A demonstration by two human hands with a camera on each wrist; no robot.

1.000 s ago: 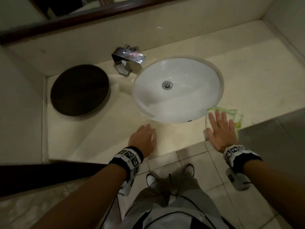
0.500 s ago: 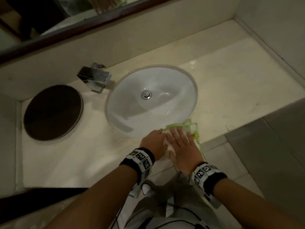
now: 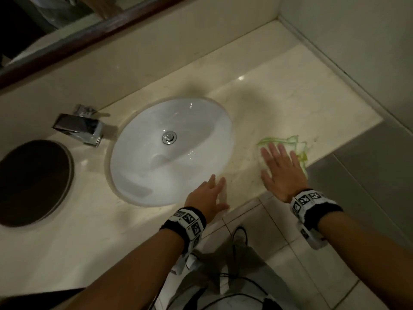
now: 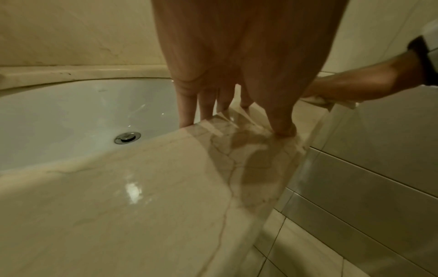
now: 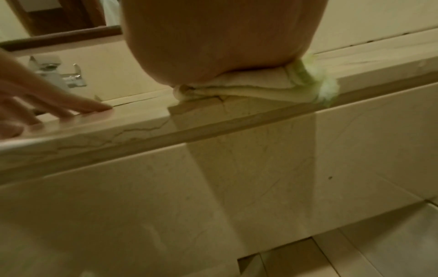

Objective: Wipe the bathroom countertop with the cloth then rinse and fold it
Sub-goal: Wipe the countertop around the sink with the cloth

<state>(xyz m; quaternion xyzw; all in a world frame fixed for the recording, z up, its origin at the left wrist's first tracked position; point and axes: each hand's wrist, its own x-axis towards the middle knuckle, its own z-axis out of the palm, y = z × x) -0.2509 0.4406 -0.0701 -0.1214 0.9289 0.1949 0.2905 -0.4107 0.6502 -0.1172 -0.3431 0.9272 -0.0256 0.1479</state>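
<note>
A white cloth with a green edge (image 3: 297, 145) lies flat on the cream marble countertop (image 3: 279, 97), near its front edge, right of the sink. My right hand (image 3: 280, 166) presses down on the cloth with straight, spread fingers; the right wrist view shows the folded cloth (image 5: 272, 88) squashed under my palm. My left hand (image 3: 209, 193) rests flat on the counter's front edge beside the white oval sink (image 3: 172, 148), fingers straight, holding nothing. In the left wrist view its fingertips (image 4: 187, 120) touch the marble at the basin's rim.
A chrome tap (image 3: 80, 128) stands left of the sink, and a dark round disc (image 3: 31, 182) lies at the far left. A wood-framed mirror (image 3: 89, 36) runs along the back wall. A side wall bounds the counter on the right. Tiled floor lies below.
My right hand has slid the cloth to the right along the counter's front edge, away from my left hand. The left hand stays on the edge by the sink.
</note>
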